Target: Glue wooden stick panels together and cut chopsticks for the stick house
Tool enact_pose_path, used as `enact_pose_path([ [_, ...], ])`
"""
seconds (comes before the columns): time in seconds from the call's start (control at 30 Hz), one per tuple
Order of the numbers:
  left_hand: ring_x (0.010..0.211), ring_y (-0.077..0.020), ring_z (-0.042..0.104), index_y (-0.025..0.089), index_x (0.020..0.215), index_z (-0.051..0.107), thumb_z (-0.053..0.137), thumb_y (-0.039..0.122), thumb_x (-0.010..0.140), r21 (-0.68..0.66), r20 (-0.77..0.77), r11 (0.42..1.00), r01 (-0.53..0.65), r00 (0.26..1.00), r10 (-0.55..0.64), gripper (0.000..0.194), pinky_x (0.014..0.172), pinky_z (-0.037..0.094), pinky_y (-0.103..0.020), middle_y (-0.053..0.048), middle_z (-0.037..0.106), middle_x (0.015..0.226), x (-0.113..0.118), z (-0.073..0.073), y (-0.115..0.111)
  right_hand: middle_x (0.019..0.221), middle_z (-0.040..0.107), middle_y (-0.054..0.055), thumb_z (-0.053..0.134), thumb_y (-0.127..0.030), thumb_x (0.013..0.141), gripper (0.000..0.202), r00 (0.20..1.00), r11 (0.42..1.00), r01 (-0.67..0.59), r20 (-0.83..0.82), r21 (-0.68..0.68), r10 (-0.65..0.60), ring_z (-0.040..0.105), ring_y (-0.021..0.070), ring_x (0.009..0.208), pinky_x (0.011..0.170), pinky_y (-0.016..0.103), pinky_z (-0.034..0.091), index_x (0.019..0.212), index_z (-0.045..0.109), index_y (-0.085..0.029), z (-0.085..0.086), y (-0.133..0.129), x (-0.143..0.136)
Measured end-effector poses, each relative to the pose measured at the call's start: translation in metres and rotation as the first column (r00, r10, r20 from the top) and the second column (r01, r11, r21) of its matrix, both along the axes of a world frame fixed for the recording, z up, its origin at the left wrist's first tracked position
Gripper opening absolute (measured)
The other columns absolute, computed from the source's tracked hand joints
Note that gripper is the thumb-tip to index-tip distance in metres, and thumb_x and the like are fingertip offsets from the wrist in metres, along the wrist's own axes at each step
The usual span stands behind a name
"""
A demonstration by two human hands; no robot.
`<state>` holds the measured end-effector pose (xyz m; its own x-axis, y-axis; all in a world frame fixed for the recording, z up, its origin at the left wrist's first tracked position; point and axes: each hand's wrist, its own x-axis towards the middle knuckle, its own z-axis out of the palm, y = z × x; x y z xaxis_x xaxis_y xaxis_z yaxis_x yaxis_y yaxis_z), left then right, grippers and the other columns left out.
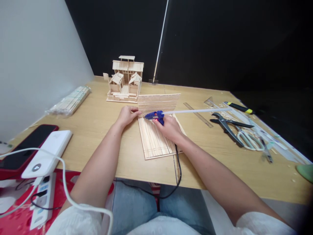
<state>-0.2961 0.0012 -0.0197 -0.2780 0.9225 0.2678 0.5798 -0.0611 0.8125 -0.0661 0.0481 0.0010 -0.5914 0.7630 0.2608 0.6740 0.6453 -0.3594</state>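
Observation:
A flat panel of thin wooden sticks (154, 140) lies on the table, and a second stick panel (158, 101) stands upright along its far edge. My left hand (128, 115) pinches the left end of the upright panel near the joint. In my right hand (170, 126) is a blue glue gun (154, 115) with a small red light and a long clear glue stick out of its back. The gun's nozzle points left, close to the seam between the panels. Part of the flat panel is hidden under my right hand.
Behind stands a wooden model house (126, 81). Bagged sticks (70, 99), a phone (30, 143) and a white power bank (47, 153) are at left. A ruler (198, 115), pliers (227, 129), scissors (250, 140) and a cutter (239, 107) lie right. The gun's black cord (179, 166) hangs over the front edge.

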Motion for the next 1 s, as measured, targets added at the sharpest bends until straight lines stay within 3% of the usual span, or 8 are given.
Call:
enact_pose_path([
  [0.33, 0.078, -0.0226, 0.067, 0.015, 0.078, 0.075, 0.068, 0.039, 0.074, -0.004, 0.009, 1.000, -0.006, 1.000, 0.006, 0.025, 0.074, 0.048, -0.030, -0.005, 0.076, 0.082, 0.0000, -0.0014, 0.0003, 0.099, 0.074, 0.012, 0.051, -0.053, 0.092, 0.042, 1.000, 1.000, -0.016, 0.006, 0.017, 0.016, 0.068, 0.0263, 0.091, 0.076, 0.031, 0.047, 0.102, 0.070, -0.016, -0.0032, 0.0001, -0.0030],
  [0.6, 0.081, -0.0226, 0.067, 0.015, 0.082, 0.076, 0.068, 0.036, 0.074, -0.012, -0.024, 1.000, -0.014, 1.000, 0.014, 0.024, 0.075, 0.048, -0.030, -0.005, 0.077, 0.084, -0.0009, -0.0013, 0.0000, 0.088, 0.074, 0.014, 0.048, -0.055, 0.093, 0.045, 0.996, 0.999, -0.002, 0.087, 0.034, -0.001, 0.067, 0.0256, 0.080, 0.066, 0.030, 0.042, 0.091, 0.070, -0.016, -0.0002, -0.0015, -0.0006],
  [1.0, 0.080, -0.0228, 0.067, 0.014, 0.082, 0.076, 0.067, 0.040, 0.076, 0.003, -0.056, 1.000, -0.011, 0.998, 0.011, 0.029, 0.073, 0.048, -0.030, -0.006, 0.076, 0.084, -0.0045, -0.0070, 0.0030, 0.089, 0.075, 0.012, 0.052, -0.050, 0.092, 0.040, 0.998, 0.998, -0.060, 0.009, 0.023, 0.060, 0.068, 0.0266, 0.082, 0.066, 0.030, 0.042, 0.096, 0.072, -0.016, -0.0050, -0.0008, -0.0032],
])
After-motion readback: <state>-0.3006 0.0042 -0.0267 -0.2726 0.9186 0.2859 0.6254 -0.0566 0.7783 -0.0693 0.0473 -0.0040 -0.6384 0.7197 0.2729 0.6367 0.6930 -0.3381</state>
